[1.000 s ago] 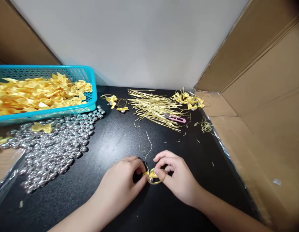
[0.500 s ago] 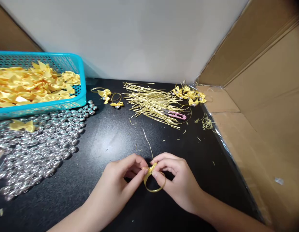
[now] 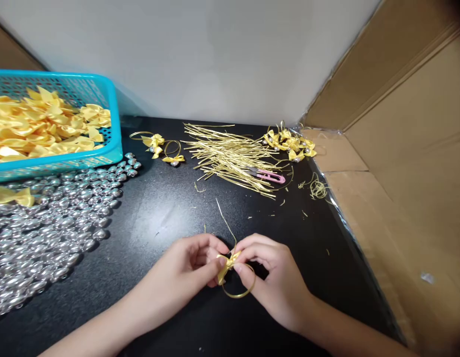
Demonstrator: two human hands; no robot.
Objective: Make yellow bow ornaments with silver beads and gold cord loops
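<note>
My left hand (image 3: 190, 270) and my right hand (image 3: 272, 280) meet low over the black table (image 3: 170, 208). Together they pinch a small yellow ribbon bow (image 3: 227, 263) with a gold cord (image 3: 240, 291) looped below it. One loose end of the cord sticks up and away from the fingers. Both hands have their fingers closed on the bow and cord.
A turquoise basket (image 3: 103, 153) of yellow ribbon bows sits at the left. Silver beads (image 3: 51, 223) spread in front of it. A bundle of gold cords (image 3: 230, 156), pink snips (image 3: 270, 176), finished bows (image 3: 291, 144) and two looped bows (image 3: 163, 146) lie farther back. Cardboard (image 3: 401, 163) walls the right side.
The view has drifted to the right, so the basket and beads sit farther left. My hands have stayed together on the bow, turning it slightly; the cord loop now hangs lower.
</note>
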